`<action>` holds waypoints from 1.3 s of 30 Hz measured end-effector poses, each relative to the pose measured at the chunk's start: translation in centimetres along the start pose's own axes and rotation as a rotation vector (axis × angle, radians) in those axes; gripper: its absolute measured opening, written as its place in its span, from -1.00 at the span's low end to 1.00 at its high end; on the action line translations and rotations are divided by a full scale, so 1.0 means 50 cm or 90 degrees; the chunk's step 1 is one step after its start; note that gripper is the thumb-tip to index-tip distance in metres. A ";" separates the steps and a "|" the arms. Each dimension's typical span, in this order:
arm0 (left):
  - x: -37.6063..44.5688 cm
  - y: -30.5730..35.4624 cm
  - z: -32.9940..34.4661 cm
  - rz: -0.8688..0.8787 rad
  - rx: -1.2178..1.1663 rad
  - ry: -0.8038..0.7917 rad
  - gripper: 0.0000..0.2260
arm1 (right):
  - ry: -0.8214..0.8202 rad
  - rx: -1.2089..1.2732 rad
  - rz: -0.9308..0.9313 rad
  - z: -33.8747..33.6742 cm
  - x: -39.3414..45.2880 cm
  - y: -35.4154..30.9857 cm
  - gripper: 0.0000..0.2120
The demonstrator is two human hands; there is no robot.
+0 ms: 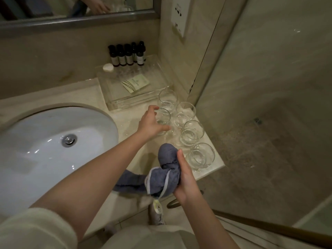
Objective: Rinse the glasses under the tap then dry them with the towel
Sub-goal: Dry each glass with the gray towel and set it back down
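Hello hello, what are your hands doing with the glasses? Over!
Left hand curled round one glass. Right hand gripping bunched towel. Five more glasses beside it. Nothing in the way.

No print on bottles (128,54) or packet (136,83) is legible.

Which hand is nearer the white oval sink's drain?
Left. The left hand is past the white oval sink rim, around a clear glass; the right hand is farther, holding the grey-blue towel.
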State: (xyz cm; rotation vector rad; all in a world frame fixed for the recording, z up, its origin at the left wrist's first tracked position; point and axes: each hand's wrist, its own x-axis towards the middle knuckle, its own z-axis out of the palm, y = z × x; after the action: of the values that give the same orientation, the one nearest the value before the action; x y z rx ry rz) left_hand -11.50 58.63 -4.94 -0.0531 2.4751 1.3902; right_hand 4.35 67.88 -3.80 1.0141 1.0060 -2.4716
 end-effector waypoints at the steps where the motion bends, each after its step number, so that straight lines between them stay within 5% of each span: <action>1: -0.008 -0.004 -0.014 -0.010 -0.030 0.016 -0.22 | -0.013 0.000 -0.024 0.002 0.004 0.000 0.08; 11: -0.135 0.028 -0.237 -0.016 -0.404 0.186 -0.26 | -0.164 -0.137 -0.257 0.112 -0.001 -0.075 -0.06; 14: -0.183 0.044 -0.275 -0.008 -0.485 0.175 -0.32 | -0.193 -0.202 -0.308 0.157 -0.009 -0.083 -0.10; 24: -0.285 0.030 -0.284 -0.005 -0.718 0.128 -0.49 | -0.196 -0.351 -0.606 0.291 -0.066 -0.043 -0.69; 28: -0.300 0.036 -0.278 -0.030 -0.752 0.150 -0.44 | -0.173 -0.425 -0.732 0.304 -0.071 -0.002 -0.69; 35: -0.321 0.033 -0.297 -0.090 -0.759 0.185 -0.47 | -0.165 -0.506 -0.716 0.327 -0.071 0.023 -0.61; 39: -0.330 0.033 -0.308 -0.046 -0.628 0.302 -0.42 | -0.241 -0.392 -0.599 0.347 -0.077 0.039 -0.65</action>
State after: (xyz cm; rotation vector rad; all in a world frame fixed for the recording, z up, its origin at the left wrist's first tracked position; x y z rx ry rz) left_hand 0.23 44.68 8.52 -0.7343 1.7674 2.6360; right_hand -0.67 54.39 6.79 -0.1918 2.2397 -2.4650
